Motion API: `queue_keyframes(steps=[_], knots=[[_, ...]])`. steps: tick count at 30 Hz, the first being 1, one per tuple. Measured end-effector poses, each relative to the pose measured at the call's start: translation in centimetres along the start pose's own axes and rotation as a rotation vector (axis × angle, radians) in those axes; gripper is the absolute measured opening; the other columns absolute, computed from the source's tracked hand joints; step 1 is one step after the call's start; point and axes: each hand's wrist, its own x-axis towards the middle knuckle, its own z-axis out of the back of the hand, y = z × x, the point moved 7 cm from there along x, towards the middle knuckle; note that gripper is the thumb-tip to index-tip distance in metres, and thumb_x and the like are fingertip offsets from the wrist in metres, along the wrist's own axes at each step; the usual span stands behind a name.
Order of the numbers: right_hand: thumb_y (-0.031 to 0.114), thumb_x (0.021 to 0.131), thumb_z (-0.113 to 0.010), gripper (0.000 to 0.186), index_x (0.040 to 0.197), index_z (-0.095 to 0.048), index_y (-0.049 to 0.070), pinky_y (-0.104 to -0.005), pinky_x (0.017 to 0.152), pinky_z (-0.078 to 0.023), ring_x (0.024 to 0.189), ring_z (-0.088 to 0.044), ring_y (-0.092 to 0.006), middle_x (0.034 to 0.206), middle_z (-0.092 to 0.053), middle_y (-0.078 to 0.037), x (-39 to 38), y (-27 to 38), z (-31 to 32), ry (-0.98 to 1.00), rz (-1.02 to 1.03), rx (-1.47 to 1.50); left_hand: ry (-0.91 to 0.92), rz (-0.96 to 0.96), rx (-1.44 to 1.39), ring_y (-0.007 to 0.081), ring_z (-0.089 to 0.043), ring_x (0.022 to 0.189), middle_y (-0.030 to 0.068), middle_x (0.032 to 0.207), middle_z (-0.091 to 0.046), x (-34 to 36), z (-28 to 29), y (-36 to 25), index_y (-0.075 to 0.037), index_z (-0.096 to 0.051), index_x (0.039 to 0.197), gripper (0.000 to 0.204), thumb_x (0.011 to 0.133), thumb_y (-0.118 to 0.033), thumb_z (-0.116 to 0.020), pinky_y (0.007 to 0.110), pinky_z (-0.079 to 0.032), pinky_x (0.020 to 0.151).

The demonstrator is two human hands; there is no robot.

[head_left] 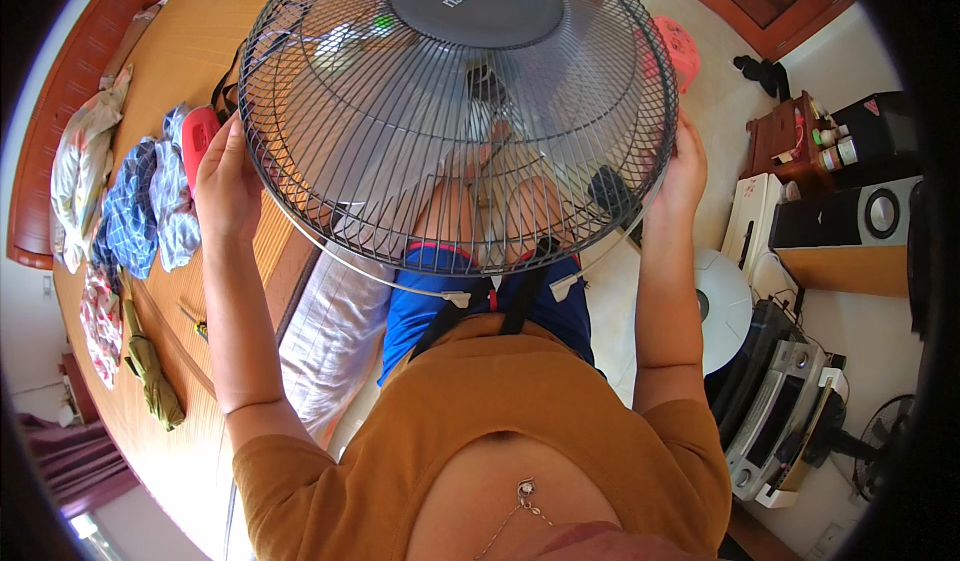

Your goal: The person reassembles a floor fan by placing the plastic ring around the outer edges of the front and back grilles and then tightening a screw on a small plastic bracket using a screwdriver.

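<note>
Lying crumpled on the bed (pixel 225 31) at left: clothes (pixel 130 206). Left hand (pixel 225 176) is gripping the left rim of the black wire fan grille (pixel 460 126). Grille is sitting top centre, above the lap, cap (pixel 476 3) facing the camera; white band (pixel 350 264) is running along its near edge. Right hand (pixel 684 169) is gripping the right rim. Speaker (pixel 840 217) is standing farther right.

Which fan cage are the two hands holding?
The big cage between the left hand and right hand; no hand touches the small fan at lower right.
</note>
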Motion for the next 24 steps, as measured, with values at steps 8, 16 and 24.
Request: queue_keyframes(steps=[8,16,24], knots=[[0.006,0.087,-0.038,0.028,0.109,-0.048,-0.008,-0.0313,0.077,-0.05,0.089,-0.06,-0.0211,0.101,-0.058,-0.017,-0.4,-0.7,0.2,-0.073,0.002,0.112,0.043,-0.006,0.01,0.0111,-0.06,0.08,0.0088,0.101,-0.061,0.1,0.0,0.0,0.006,-0.045,0.12,0.034,0.094,-0.016,-0.041,0.022,-0.05,0.067],[0.008,0.086,-0.041,0.03,0.11,-0.048,-0.009,-0.0329,0.074,-0.051,0.084,-0.061,-0.0218,0.098,-0.059,-0.017,-0.5,-1.0,-0.1,-0.056,-0.032,0.207,0.027,0.005,0.027,0.0104,-0.061,0.077,0.0073,0.096,-0.062,0.3,0.0,0.0,0.005,-0.048,0.117,0.032,0.094,-0.016,-0.041,0.021,-0.051,0.064],[0.01,0.086,-0.04,0.031,0.111,-0.049,-0.005,-0.0319,0.073,-0.051,0.085,-0.061,-0.0213,0.098,-0.06,-0.014,-1.5,-1.6,0.4,-0.072,-0.044,0.229,0.005,0.039,0.069,0.0113,-0.061,0.075,0.007,0.094,-0.062,0.3,0.1,0.0,0.003,-0.051,0.113,0.03,0.095,-0.017,-0.039,0.022,-0.052,0.061]])
